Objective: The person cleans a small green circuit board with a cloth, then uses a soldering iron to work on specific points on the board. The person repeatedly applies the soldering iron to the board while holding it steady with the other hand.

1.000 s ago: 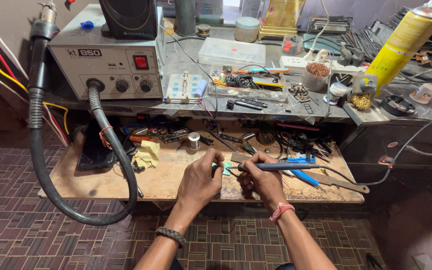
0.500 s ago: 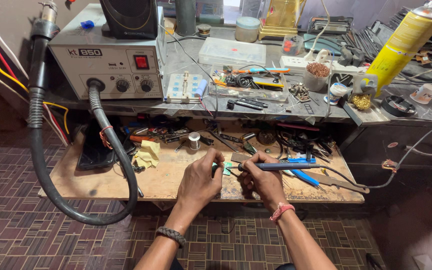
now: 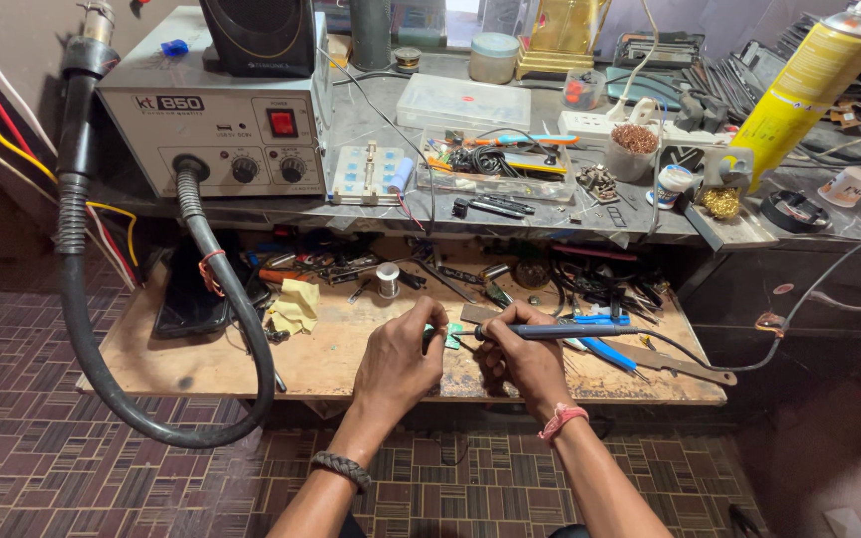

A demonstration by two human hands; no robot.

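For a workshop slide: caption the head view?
Right hand holds a blue soldering iron beside the left hand over a cluttered wooden bench.

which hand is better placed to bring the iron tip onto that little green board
Right. The right hand grips the blue soldering iron, its tip aimed left at the small green board. The left hand is at the board, seemingly steadying it, and would have to let go.
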